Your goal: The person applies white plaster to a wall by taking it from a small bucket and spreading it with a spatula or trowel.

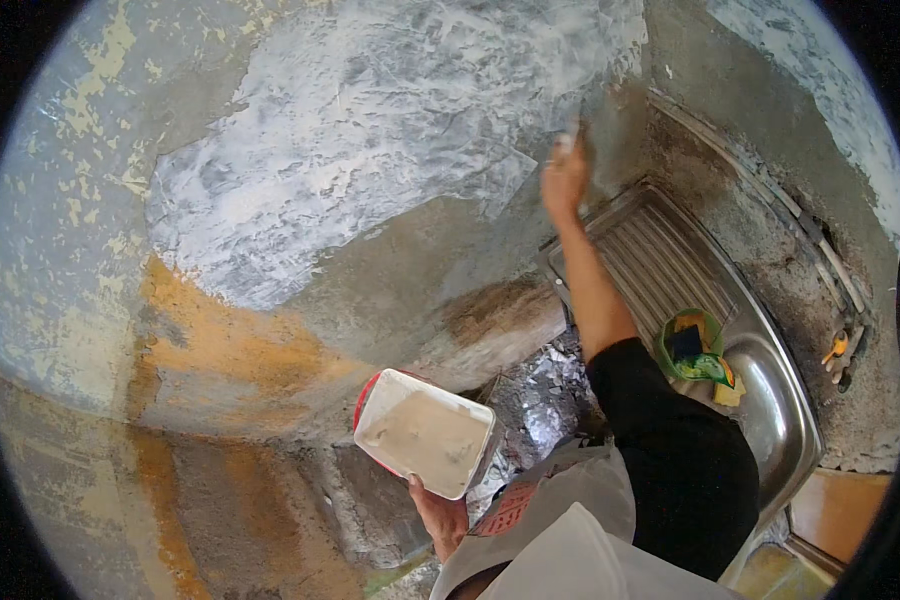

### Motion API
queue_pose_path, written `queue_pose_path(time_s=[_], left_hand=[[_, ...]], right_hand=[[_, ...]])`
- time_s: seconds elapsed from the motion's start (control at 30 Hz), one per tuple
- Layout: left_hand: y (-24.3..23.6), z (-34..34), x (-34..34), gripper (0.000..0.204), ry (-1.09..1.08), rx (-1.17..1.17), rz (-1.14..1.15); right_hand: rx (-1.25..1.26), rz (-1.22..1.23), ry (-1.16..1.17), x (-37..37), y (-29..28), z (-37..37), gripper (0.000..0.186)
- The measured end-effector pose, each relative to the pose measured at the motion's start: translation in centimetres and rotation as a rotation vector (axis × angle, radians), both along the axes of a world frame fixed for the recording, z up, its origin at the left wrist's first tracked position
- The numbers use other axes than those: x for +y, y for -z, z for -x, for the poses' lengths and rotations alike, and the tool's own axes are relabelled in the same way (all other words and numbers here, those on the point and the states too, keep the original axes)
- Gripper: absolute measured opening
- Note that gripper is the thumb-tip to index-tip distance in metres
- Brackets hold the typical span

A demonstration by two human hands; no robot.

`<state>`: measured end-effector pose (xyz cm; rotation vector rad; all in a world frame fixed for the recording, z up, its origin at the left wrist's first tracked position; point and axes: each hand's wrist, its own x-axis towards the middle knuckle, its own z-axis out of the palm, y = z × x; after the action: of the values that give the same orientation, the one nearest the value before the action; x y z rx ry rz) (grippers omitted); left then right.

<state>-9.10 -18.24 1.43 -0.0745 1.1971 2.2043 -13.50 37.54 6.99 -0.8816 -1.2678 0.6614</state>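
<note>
My left hand (440, 515) grips the lower edge of a rectangular white tub (426, 434) with a red rim at one side. Smooth beige-white paste lies inside, and the tub is tilted toward me. Stretched out to the wall, my right hand (566, 178) is closed round a small plastering tool (575, 128) that is smeared by motion; its blade cannot be made out clearly. The tool is at the right part of a streaky white coat (370, 150) on the grey wall, close to the corner. Bare grey plaster (420, 260) shows below the coat.
Under my right arm is a steel sink with a ribbed drainboard (650, 250). A green bowl (688, 335) and a yellow sponge (729, 391) rest in it. Pipes (800, 215) run along the right wall to an orange-handled valve (836, 346). Crumpled foil-like sheeting (545, 400) lies below.
</note>
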Motion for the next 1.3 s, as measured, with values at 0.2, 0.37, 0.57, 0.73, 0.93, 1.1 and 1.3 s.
queue_pose_path(time_s=[0.2,0.37,0.57,0.73,0.93,1.1,1.3], left_hand=[[0.4,2.0,-2.3,0.077,0.009,-0.013,-0.005],[-1.6,2.7,-2.1,0.078,0.016,0.020,0.023],[0.2,3.0,-3.3,0.079,0.049,0.014,0.032],[-0.1,3.1,-5.0,0.078,-0.026,0.015,0.049],[0.5,5.1,-6.4,0.076,0.023,-0.059,-0.011],[0.0,5.9,-7.8,0.075,0.006,-0.021,-0.059],[2.1,7.6,-13.7,0.073,-0.031,-0.078,-0.132]], right_hand=[[-0.207,-0.283,0.024,-13.9,1.2,9.1,0.061],[0.088,0.250,-0.122,-7.0,3.3,-1.9,0.027],[0.326,0.384,-0.034,1.6,-1.1,0.1,0.030],[-0.103,-0.043,-0.102,-10.4,-8.8,6.8,0.059],[-0.319,-0.423,-0.360,-21.9,-2.4,10.8,0.070],[-0.074,-0.211,-0.269,-20.7,-6.3,4.7,0.041],[-0.107,-0.307,0.002,-19.5,-17.2,10.2,0.047]])
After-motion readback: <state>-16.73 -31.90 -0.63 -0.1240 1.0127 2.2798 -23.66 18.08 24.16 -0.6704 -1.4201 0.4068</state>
